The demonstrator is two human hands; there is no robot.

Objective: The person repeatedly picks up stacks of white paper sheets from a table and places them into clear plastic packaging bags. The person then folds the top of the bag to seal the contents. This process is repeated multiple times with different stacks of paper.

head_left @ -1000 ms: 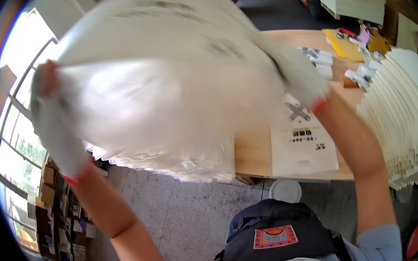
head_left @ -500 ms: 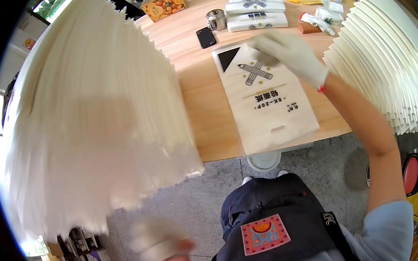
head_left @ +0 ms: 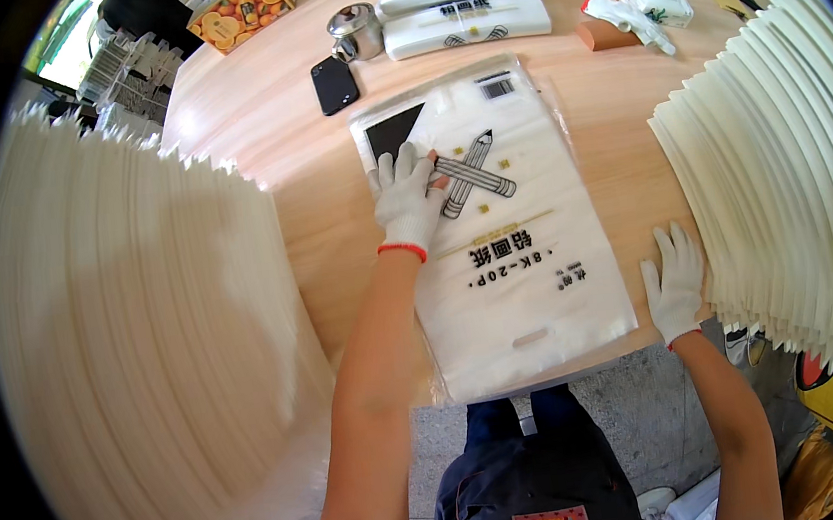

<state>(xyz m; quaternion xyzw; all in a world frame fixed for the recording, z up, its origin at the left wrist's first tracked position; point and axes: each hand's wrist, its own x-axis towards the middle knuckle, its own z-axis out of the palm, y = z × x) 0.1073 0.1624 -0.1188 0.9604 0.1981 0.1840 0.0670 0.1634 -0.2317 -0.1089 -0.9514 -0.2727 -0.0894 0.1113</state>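
Pressing lightly on the printed plastic bag (head_left: pixel 541 298) is done by the left hand (head_left: pixel 407 201) — gloved, palm down, fingers loosely spread beside the black corner patch. Whether film is pinched under the thumb cannot be told. The bag is laid flat at the middle of the table (head_left: pixel 615 131), handle slot toward the body, print upside down to the wearer; by the look of it, it is held down so the slippery film is kept from sliding. The right hand (head_left: pixel 676 280), also gloved, is set wide and unloaded near the table's front edge, between bag and right paper stack (head_left: pixel 778 165) — probably for support; contact with the stack is unclear. A left paper stack (head_left: pixel 162 325) is seen on the other side, its near part blurred. Both stacks flank the bag, likely for easy reach. Beyond the bag, the phone (head_left: pixel 334 84), metal cup (head_left: pixel 356 32) and folded bag bundles (head_left: pixel 467 24) are placed toward the far side, presumably to leave the working area free.
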